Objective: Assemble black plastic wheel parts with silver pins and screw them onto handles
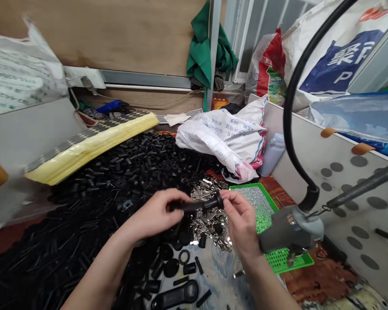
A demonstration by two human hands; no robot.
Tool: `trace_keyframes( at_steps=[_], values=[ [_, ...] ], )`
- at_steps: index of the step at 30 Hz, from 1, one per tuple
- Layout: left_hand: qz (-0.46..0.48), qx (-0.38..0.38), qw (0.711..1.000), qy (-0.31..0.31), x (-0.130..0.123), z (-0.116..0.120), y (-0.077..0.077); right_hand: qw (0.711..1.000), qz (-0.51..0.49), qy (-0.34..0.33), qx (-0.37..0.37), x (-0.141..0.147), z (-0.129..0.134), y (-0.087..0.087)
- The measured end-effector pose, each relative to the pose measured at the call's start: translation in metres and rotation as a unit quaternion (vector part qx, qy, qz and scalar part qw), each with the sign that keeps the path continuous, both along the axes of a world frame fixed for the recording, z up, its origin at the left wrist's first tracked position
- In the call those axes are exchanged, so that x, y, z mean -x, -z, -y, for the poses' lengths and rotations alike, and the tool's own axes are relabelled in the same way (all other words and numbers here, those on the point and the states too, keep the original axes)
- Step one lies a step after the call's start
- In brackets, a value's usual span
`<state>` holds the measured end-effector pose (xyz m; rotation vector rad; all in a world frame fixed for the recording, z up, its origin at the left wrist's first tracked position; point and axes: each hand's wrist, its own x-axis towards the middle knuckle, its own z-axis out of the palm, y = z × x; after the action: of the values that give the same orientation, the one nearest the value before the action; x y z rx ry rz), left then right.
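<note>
Surface point(320, 275): heaped black plastic pieces point(126, 163), silver clips point(210, 219), green tray point(280, 260)
Left hand point(153, 213): clamped on black tube point(194, 206)
Right hand point(241, 219): pinching tube end

- A moulded rubber sleeve point(197, 207) is sitting between the left fingers point(177, 199) and the right fingers point(229, 199).
- Loose moulded parts point(123, 168) are lying heaped left of and behind the fingers.
- Metal clips point(210, 226) are lying directly beneath the fingers.
- A perforated tray point(287, 260) is sitting right of the fingers, beneath a pneumatic tool point(287, 228).
- A woven sack point(220, 133) is lying behind the fingers.
</note>
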<state>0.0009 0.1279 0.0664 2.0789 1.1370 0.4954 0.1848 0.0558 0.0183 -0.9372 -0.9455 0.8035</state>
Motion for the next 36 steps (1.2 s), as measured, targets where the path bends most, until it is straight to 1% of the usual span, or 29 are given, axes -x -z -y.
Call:
trace_keyframes(
  at_steps=[1,2,3,4,6,8,10,12,13,15,17,18,20,21,23,25,29,31,33,36],
  values=[
    [0.029,0.045,0.998,0.029,0.010,0.014,0.002,0.999,-0.018,-0.034,0.014,0.005,0.002,0.000],
    [0.064,0.091,0.993,0.033,0.017,0.027,0.005,0.997,-0.033,-0.070,0.031,0.011,0.004,-0.001],
    [0.119,0.140,0.983,0.022,0.024,0.038,0.010,0.992,-0.043,-0.109,0.051,0.017,0.006,-0.001],
    [0.183,0.186,0.965,-0.002,0.029,0.047,0.016,0.985,-0.049,-0.148,0.070,0.024,0.009,-0.001],
    [0.312,0.258,0.912,-0.067,0.036,0.058,0.030,0.971,-0.056,-0.210,0.097,0.037,0.014,0.001],
    [0.408,0.297,0.855,-0.119,0.040,0.063,0.043,0.962,-0.066,-0.243,0.110,0.048,0.020,0.005],
    [0.470,0.323,0.811,-0.133,0.041,0.065,0.051,0.956,-0.084,-0.255,0.115,0.058,0.026,0.009],
    [0.512,0.352,0.775,-0.117,0.040,0.067,0.055,0.956,-0.086,-0.259,0.104,0.064,0.030,0.013],
    [0.528,0.365,0.759,-0.110,0.039,0.067,0.056,0.961,-0.074,-0.252,0.086,0.066,0.031,0.014],
    [0.555,0.378,0.733,-0.108,0.037,0.069,0.055,0.975,-0.020,-0.220,0.035,0.066,0.033,0.013],
    [0.570,0.388,0.715,-0.113,0.035,0.070,0.053,0.985,0.062,-0.161,-0.015,0.062,0.034,0.011],
    [0.570,0.397,0.710,-0.113,0.034,0.070,0.053,0.985,0.109,-0.125,-0.035,0.060,0.034,0.010],
    [0.564,0.414,0.705,-0.117,0.032,0.071,0.053,0.976,0.199,-0.056,-0.065,0.055,0.033,0.008],
    [0.561,0.419,0.703,-0.122,0.031,0.071,0.054,0.969,0.234,-0.030,-0.076,0.053,0.033,0.007],
    [0.554,0.427,0.703,-0.129,0.028,0.072,0.056,0.957,0.276,-0.002,-0.086,0.049,0.031,0.006],
    [0.544,0.428,0.710,-0.130,0.025,0.073,0.059,0.954,0.289,0.015,-0.082,0.046,0.029,0.005],
    [0.536,0.421,0.717,-0.147,0.023,0.073,0.061,0.957,0.275,0.043,-0.077,0.042,0.024,0.004],
    [0.533,0.424,0.717,-0.146,0.023,0.074,0.059,0.960,0.267,0.035,-0.077,0.042,0.023,0.004],
    [0.524,0.432,0.722,-0.131,0.023,0.076,0.056,0.959,0.271,0.025,-0.076,0.042,0.023,0.004],
    [0.506,0.433,0.736,-0.119,0.024,0.079,0.051,0.949,0.304,0.021,-0.082,0.044,0.023,0.004]
  ],
)
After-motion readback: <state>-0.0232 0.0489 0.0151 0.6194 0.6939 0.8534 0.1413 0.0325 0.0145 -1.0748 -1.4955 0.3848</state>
